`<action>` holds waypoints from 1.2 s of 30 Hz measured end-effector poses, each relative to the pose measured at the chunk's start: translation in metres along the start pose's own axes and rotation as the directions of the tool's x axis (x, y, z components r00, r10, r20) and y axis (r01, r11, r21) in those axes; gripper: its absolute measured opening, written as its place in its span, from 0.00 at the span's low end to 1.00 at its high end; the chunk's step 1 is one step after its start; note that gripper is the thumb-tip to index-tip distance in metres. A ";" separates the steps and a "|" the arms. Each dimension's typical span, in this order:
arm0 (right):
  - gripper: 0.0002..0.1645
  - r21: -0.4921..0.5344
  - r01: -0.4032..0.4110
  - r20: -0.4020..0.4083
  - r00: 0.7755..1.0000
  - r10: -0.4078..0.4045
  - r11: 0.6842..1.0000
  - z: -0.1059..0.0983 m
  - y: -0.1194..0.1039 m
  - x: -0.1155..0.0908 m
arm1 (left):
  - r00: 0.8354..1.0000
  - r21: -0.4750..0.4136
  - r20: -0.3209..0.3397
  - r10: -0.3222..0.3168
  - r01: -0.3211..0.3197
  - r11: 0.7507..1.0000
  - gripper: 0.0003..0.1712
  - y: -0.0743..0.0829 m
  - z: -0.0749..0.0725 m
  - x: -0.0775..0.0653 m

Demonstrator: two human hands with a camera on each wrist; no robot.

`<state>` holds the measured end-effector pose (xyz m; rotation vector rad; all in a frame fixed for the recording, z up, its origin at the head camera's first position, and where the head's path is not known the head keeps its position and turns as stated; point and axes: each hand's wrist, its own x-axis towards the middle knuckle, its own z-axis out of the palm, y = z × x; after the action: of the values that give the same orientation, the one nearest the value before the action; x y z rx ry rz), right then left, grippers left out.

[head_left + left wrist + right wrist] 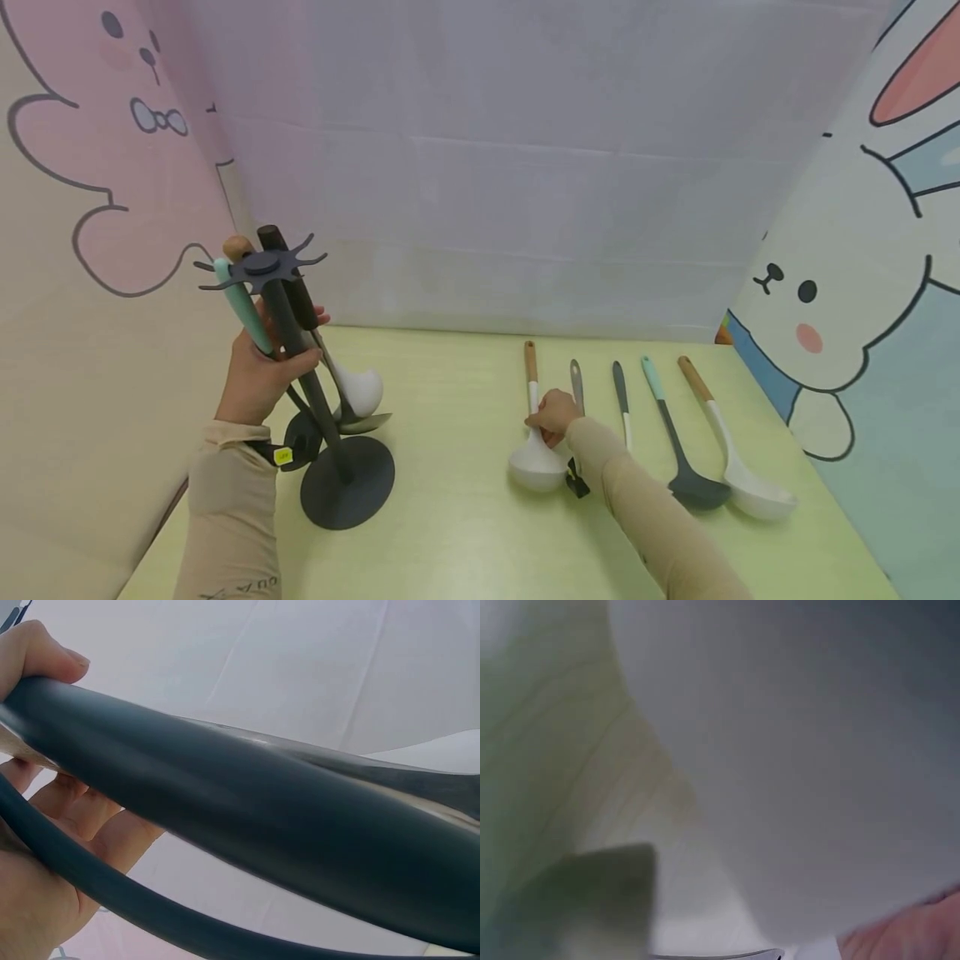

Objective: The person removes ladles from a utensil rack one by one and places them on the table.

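Observation:
On the left, a dark utensil stand (348, 487) leans, tilted off upright, with my left hand (258, 379) gripping its pole (225, 787). From its hooked top hang a utensil with a mint handle (243, 304), one with a wooden handle end (238, 247) and one with a black handle (300, 300). A white bowl-shaped head (362, 393) shows behind the pole. My right hand (553, 417) pinches the white neck of a ladle with a wooden handle (531, 362). The ladle's white bowl (795, 765) fills much of the right wrist view.
Right of the ladle, a grey-handled utensil (577, 383) lies partly under my forearm, beside a dark-handled one (620, 387). Farther right are a dark ladle with a mint handle (693, 487) and a white ladle with a wooden handle (753, 492). Curtains border the table (442, 533).

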<state>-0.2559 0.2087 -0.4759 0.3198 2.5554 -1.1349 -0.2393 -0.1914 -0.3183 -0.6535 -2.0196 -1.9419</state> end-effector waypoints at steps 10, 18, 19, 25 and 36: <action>0.12 -0.063 0.005 -0.030 1.000 -0.007 0.998 0.010 0.008 0.003 | 1.000 -0.044 -0.005 0.004 -0.004 0.999 0.45 -0.002 0.001 -0.002; 0.13 -0.063 0.014 -0.006 1.000 -0.014 0.998 0.011 0.010 0.002 | 0.998 -0.010 -0.063 -0.006 0.005 1.000 0.43 -0.003 0.002 -0.008; 0.13 -0.055 0.010 -0.008 1.000 -0.010 0.998 0.011 0.011 0.002 | 0.997 0.000 -0.077 -0.010 0.010 1.000 0.43 -0.003 0.002 -0.008; 0.13 -0.044 -0.008 -0.006 1.000 0.008 0.999 0.010 0.015 0.003 | 0.979 0.158 -0.199 -0.049 0.081 0.984 0.46 -0.001 0.007 -0.012; 0.27 -0.151 0.089 -0.065 0.993 -0.100 0.984 -0.009 0.001 -0.007 | 0.918 0.277 -0.390 0.068 0.047 0.960 0.54 0.001 0.024 -0.017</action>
<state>-0.2505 0.2157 -0.4683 0.2090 2.7264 -0.9739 -0.2210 -0.1702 -0.3272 -0.1808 -1.9641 -1.5748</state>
